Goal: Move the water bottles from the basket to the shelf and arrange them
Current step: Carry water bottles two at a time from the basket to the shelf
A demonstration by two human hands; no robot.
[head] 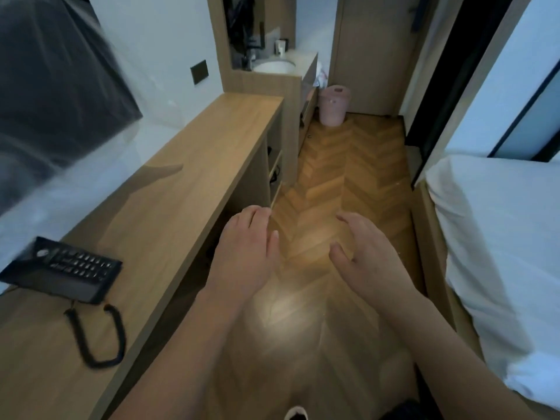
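My left hand (242, 253) and my right hand (363, 256) are held out side by side over the wooden floor, both empty with fingers loosely apart. A pink basket (333, 106) stands on the floor at the far end of the aisle, by the door; what is inside it cannot be seen. No water bottle shows. Open shelf compartments (275, 171) sit in the end of the long wooden counter (188, 177) on my left, ahead of my left hand.
A black telephone (65, 269) with a coiled cord lies on the counter's near end. A dark TV screen (54, 86) hangs on the left wall. A white-sheeted bed (500, 237) borders the right side. A washbasin (274, 66) is beyond the counter.
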